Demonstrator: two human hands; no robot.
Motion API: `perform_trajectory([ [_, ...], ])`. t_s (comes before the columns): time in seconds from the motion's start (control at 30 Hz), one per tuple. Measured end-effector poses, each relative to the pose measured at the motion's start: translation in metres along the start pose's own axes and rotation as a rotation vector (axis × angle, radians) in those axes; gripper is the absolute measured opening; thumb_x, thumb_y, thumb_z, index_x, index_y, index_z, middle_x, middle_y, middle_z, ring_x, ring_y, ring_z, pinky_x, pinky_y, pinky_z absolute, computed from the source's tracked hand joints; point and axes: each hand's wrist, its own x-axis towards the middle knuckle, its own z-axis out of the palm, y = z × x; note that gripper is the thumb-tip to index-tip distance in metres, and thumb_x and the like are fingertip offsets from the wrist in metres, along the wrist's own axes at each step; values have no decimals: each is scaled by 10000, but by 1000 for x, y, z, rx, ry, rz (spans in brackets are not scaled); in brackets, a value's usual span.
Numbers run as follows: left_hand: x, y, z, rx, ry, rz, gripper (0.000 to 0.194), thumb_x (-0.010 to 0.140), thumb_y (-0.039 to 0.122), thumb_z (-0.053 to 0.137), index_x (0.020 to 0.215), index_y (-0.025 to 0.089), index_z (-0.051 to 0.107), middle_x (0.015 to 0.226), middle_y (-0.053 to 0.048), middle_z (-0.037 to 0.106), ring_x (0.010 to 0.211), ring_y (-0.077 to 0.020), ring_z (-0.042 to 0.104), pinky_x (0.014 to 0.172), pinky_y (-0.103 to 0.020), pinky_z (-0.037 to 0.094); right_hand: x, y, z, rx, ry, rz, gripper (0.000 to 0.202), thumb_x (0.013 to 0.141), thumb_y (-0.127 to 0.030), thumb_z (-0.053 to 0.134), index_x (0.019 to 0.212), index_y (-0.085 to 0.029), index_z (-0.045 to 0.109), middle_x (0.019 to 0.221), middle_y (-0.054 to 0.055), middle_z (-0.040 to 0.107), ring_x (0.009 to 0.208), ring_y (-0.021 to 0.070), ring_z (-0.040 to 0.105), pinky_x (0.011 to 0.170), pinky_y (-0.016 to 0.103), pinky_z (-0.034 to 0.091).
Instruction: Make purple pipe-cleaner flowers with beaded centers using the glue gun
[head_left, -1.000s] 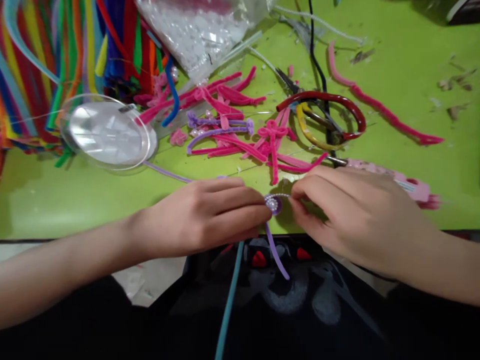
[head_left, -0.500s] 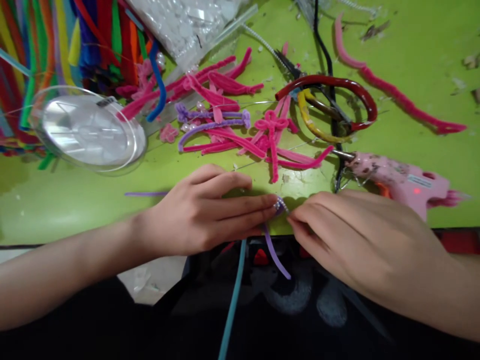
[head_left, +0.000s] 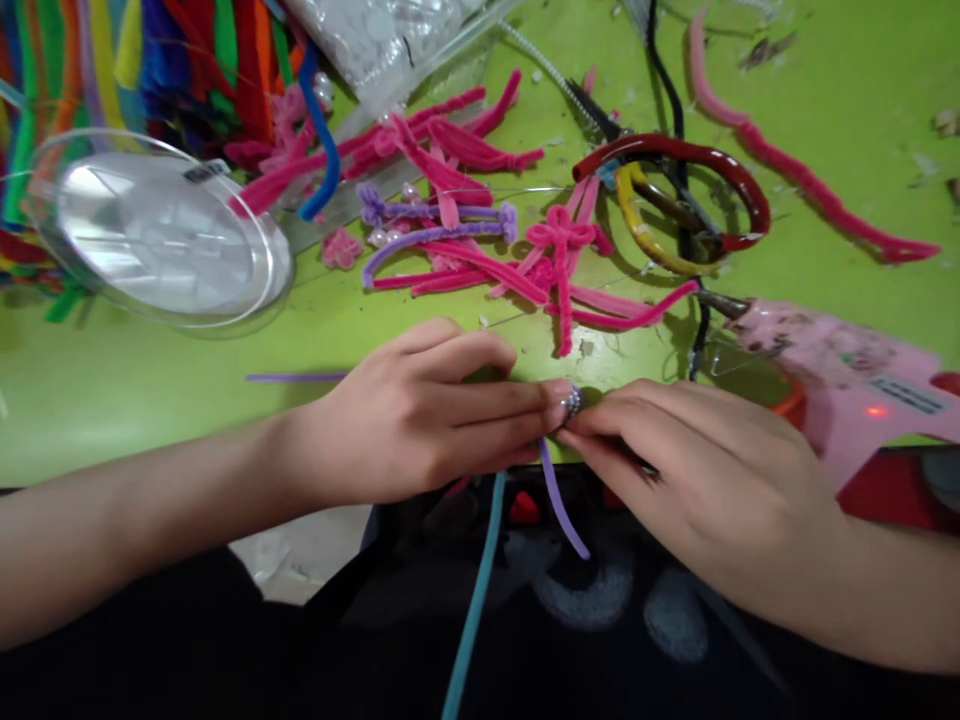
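Between my two hands, at the table's front edge, is a small silvery beaded piece [head_left: 573, 401]. My left hand [head_left: 420, 415] pinches it at the fingertips, along with a purple pipe cleaner [head_left: 559, 500] that hangs over the edge and seems to stick out to the left behind the hand. My right hand [head_left: 690, 480] is closed, thumb and fingers pressed together against the beaded piece's right side; how much it grips is hidden. A teal pipe cleaner [head_left: 477, 600] hangs down below my left hand.
Pink and purple pipe-cleaner pieces [head_left: 465, 270] lie beyond my hands. Red-and-yellow-handled scissors [head_left: 731, 180] and a pink glue gun [head_left: 847, 350], its light on, are at the right. A clear spool [head_left: 157, 230] and coloured pipe cleaners [head_left: 225, 60] lie left.
My right hand has come closer to my left fingertips, and the beaded strand between them looks shorter, wrapped closer to the fingers. The view has shifted slightly; the glue gun sits further right and nearer.
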Motion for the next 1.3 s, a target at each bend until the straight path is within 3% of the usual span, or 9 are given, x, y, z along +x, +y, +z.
perform_trajectory([
  [0.17,-1,0,0,-5,-8,3,232,1090,306,703,1252,172,801,1315,-20,848,1085,-254,766,833,-415,574,6,14,-12,75,-60,-86,101,1093,-195,655,1069,-162,748,1025,28,760,930,150,725,883,313,535],
  [0.3,-1,-2,0,-30,-17,-1,236,1088,295,703,1259,164,800,1324,-33,845,1075,-257,764,835,-408,577,15,29,-26,138,-193,-207,157,1111,-152,582,1116,-159,739,1080,30,761,914,120,724,835,271,545],
  [0.47,-1,-2,0,-57,-18,-4,244,1075,279,718,1273,157,794,1342,-46,839,1098,-264,770,858,-415,588,17,32,-42,-94,-175,-330,304,1128,-132,459,1001,-154,735,988,69,773,844,208,695,673,388,436],
  [0.6,-1,-2,0,-74,-15,-6,226,1065,253,726,1256,152,792,1347,-30,837,1106,-275,759,858,-427,585,15,32,-50,-287,-95,-368,195,1118,-187,547,1103,-155,738,1057,93,763,1004,273,681,821,451,445],
  [0.73,0,-1,0,-81,-6,-9,248,1058,232,736,1285,143,779,1351,-13,835,1110,-280,747,872,-428,584,20,38,-46,-445,-82,-414,254,1129,-147,500,1226,-134,733,1169,113,764,1138,299,666,882,464,457],
  [0.9,-1,0,1,-78,-9,-18,238,1075,246,715,1287,156,777,1312,-20,849,1139,-277,760,898,-426,586,26,41,-33,-353,-100,-386,189,1116,-175,575,1130,-132,759,1108,90,761,1090,276,659,859,439,473],
  [1.1,-2,-2,0,-83,-17,-28,252,1081,250,705,1307,161,772,1318,-18,847,1124,-270,757,901,-427,581,22,41,-30,-187,-142,-323,192,1136,-223,571,1178,-168,750,1171,67,765,1136,253,655,889,429,488],
  [1.2,-3,-3,-1,-84,-26,-37,267,1080,262,706,1324,171,766,1306,-24,851,1139,-266,751,899,-425,582,24,41,-31,-188,-171,-324,253,1157,-326,550,1166,-169,749,1150,72,765,1102,251,661,899,433,491],
  [1.3,-4,-3,-2,-72,-44,-49,258,1103,277,670,1331,203,767,1292,-23,854,1171,-243,746,920,-405,581,25,39,-32,-230,-138,-353,242,1127,-312,610,1140,-119,755,1074,98,767,1027,268,671,816,436,462],
])
